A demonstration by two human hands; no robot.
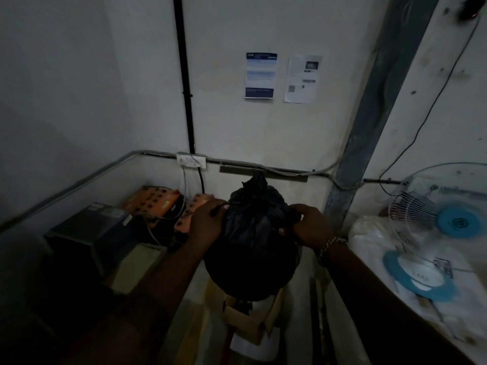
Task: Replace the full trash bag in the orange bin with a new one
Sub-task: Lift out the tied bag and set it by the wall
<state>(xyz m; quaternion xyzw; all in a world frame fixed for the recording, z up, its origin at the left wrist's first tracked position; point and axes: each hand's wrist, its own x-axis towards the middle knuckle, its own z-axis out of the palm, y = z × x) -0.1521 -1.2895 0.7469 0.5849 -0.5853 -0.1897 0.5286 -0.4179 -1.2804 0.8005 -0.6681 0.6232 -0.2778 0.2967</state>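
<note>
Head view: the full black trash bag (253, 254) sits at centre frame, its neck bunched and knotted. The left hand (207, 222) pinches a plastic strand at the neck, and the right hand (308, 226) grips the bag's shoulder. Pulling evenly should cinch the knot before lifting.

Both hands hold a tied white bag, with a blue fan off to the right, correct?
No: the head view shows the bag is black, not white. The left hand and right hand do hold it, tied at the top, with the blue fan to the right.
</note>
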